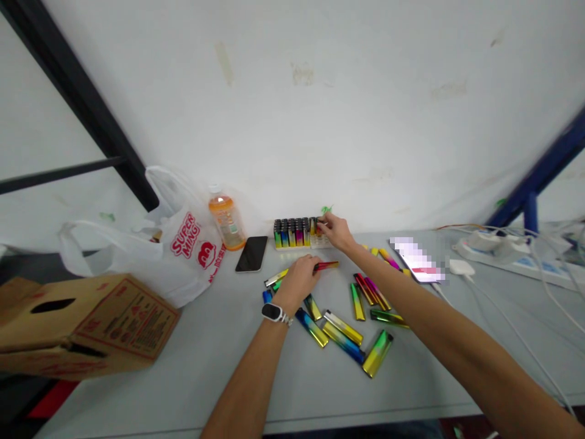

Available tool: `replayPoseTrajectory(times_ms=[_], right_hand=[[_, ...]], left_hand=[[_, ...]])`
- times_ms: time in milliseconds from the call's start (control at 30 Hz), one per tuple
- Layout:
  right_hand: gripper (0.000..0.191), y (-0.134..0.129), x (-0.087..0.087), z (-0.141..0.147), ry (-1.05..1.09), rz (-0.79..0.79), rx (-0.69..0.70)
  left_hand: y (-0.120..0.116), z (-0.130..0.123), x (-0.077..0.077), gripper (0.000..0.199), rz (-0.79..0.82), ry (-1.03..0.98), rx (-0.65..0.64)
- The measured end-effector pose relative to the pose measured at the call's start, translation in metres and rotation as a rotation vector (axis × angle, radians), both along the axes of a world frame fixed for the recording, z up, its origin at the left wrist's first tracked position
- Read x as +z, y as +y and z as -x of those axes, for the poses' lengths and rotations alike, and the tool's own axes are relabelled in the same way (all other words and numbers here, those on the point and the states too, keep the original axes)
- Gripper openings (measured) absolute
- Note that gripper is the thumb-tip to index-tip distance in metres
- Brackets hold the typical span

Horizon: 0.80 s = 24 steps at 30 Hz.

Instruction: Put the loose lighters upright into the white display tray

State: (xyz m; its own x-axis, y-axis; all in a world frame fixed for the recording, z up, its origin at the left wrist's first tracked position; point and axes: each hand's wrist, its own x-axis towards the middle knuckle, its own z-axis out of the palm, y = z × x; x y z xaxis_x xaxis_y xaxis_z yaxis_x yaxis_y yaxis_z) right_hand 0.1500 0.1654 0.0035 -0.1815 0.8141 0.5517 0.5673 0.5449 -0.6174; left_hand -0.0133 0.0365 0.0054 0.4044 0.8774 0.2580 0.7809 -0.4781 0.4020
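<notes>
Several shiny lighters with black tops stand upright in rows in a white tray [305, 246] against the wall. My right hand [336, 231] is at the tray's right part, its fingers closed on a lighter [319, 227] there. My left hand [300, 276], with a watch on the wrist, is in front of the tray, holding a red and gold lighter [327, 266] that points right. Loose lighters in yellow, green, blue and pink lie around and below both hands, among them a green and yellow lighter [378, 353].
On the left are a cardboard box [123, 323], a white plastic bag [183, 262], an orange drink bottle [227, 219] and a dark phone [251, 253]. A lit phone [417, 259], a white charger [461, 267], cables and power strips [516, 259] lie on the right.
</notes>
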Motion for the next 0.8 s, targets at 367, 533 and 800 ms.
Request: replayPoseTrajectory(times_ms=[367, 533, 800], right_hand=[[0.046, -0.037, 0.011, -0.011, -0.345, -0.103, -0.198], [0.05, -0.079, 0.008, -0.011, 0.159, 0.143, 0.01], [0.048, -0.127, -0.003, -0.001, 0.437, 0.326, 0.275]], left_hand=[[0.004, -0.006, 0.006, 0.025, -0.119, -0.455, 0.122], [-0.001, -0.015, 0.009, 0.022, -0.155, -0.586, 0.079], [-0.011, -0.027, 0.012, 0.008, -0.144, -0.616, 0.046]])
